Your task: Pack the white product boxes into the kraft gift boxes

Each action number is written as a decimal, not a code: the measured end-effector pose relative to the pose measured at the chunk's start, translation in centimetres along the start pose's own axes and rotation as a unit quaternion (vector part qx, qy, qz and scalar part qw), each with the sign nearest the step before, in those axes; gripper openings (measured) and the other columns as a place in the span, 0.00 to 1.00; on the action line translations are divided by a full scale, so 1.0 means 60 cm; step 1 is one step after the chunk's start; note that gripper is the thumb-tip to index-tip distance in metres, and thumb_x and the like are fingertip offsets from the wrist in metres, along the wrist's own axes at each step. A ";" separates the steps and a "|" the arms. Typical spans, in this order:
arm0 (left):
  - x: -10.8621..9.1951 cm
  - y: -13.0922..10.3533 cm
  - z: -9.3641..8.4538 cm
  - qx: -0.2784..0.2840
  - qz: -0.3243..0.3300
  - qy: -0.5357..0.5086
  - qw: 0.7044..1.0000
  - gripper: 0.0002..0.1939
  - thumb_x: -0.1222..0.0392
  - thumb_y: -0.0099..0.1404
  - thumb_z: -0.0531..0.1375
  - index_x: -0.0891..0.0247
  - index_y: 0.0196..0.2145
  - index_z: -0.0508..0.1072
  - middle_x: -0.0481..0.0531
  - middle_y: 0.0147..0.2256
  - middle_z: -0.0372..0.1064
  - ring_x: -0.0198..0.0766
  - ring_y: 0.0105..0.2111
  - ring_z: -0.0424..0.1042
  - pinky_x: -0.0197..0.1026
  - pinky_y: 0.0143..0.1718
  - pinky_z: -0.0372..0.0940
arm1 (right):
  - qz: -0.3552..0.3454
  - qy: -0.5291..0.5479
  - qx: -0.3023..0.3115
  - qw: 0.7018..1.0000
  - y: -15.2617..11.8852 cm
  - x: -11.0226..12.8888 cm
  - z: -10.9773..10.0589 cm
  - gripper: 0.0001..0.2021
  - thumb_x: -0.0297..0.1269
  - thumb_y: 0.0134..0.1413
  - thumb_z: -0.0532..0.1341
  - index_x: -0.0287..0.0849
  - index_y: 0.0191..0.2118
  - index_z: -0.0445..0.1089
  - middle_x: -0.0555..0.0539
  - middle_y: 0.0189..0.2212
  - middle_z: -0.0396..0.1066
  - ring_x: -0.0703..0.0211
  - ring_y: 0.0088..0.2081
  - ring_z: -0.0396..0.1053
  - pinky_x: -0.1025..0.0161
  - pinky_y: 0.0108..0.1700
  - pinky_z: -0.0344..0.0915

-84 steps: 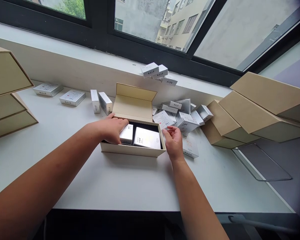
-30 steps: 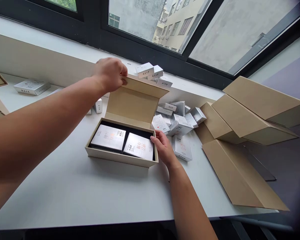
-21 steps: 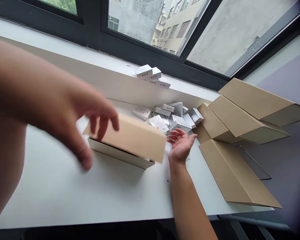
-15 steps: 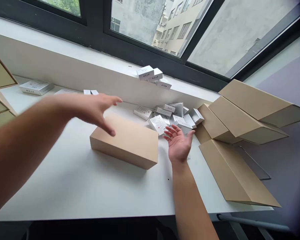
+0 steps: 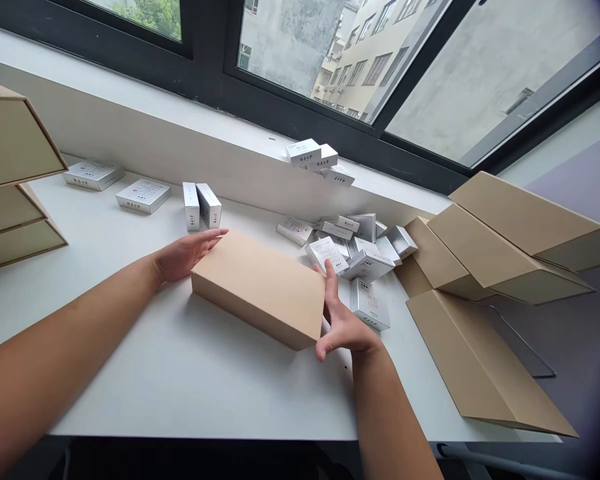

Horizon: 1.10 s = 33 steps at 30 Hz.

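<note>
A plain tan cardboard box (image 5: 260, 280) lies flat on the white table, between my two hands. My left hand (image 5: 187, 255) is at the box's left end, its fingers stretched along the back left corner. Around the right end, my right hand (image 5: 345, 327) has its fingers and thumb spread, with the thumb by the front corner. Both hands are open against or very close to the box; firm contact cannot be made out. Just behind my right hand lies a heap of small silver-white printed boxes (image 5: 367, 260), and one such carton (image 5: 370, 305) rests beside it.
Tan boxes (image 5: 490, 353) are stacked at the right, and more tan boxes (image 5: 17, 140) at the left edge. Small cartons (image 5: 144, 195) sit at the back left, two of them upright (image 5: 209, 205). Others lie on the windowsill (image 5: 304, 152) below the dark window frame.
My left hand has come down from above the box to its left end. My right hand has turned from palm up to the box's right end. The view has shifted slightly.
</note>
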<state>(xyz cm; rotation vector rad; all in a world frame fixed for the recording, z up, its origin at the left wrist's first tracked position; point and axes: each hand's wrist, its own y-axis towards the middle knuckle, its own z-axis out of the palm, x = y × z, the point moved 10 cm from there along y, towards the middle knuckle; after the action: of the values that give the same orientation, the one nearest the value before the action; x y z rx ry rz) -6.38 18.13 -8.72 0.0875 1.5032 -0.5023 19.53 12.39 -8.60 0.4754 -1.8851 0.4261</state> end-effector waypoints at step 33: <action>0.015 0.020 -0.010 -0.051 0.119 0.070 0.989 0.29 0.42 0.59 0.65 0.59 0.53 0.71 0.61 0.58 0.69 0.51 0.61 0.67 0.52 0.64 0.58 | -0.391 0.110 -0.434 0.805 0.038 0.393 -0.104 0.24 0.59 0.60 0.42 0.60 0.53 0.66 0.47 0.45 0.68 0.37 0.56 0.67 0.49 0.38 0.70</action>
<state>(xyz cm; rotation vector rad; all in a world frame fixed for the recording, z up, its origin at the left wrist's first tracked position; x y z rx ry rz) -6.48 19.19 -9.95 0.2234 1.6271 -0.2301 15.58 14.60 15.50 0.4840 -1.2989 -0.8761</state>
